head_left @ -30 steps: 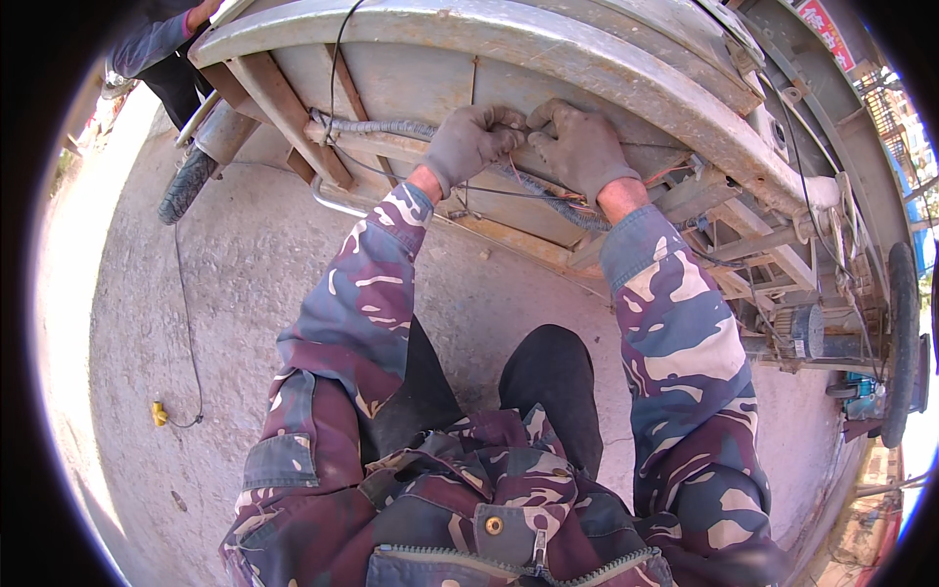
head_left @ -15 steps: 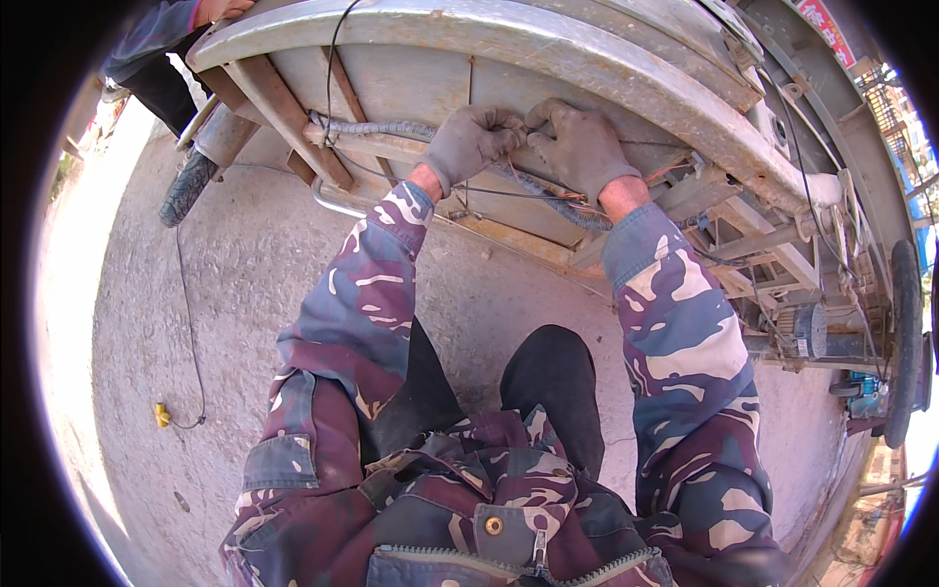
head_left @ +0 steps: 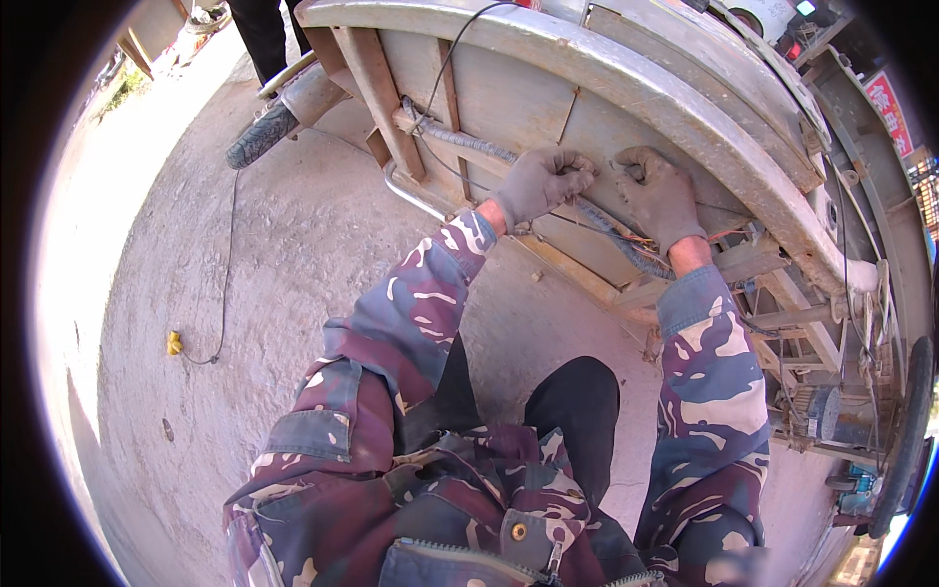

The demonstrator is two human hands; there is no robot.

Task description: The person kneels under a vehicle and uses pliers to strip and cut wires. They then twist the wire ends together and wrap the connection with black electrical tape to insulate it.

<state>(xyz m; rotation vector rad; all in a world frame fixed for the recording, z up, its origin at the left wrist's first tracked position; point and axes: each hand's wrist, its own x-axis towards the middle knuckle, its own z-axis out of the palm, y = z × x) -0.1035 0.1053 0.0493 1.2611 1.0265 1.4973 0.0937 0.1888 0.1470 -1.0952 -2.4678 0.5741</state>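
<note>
My gloved left hand is closed in a pinch over a grey corrugated cable sleeve fixed along the underside of a worn metal frame. My gloved right hand, just to its right and slightly apart, also has thumb and forefinger pinched before a flat metal panel; what either pinch holds is too small to make out. Thin loose wires with bare copper-coloured ends lie behind and between both hands. A black cable loops over the frame at upper left.
Another person's dark-trousered legs stand beyond a round grey bar with a dark grip. A yellow plug on a cord lies on the concrete floor. At the right are a cylindrical motor, a black tyre and a red sign.
The view has swung, so the frame and both hands sit lower and further right in the picture. My right hand's fingers have drawn slightly apart from my left's.
</note>
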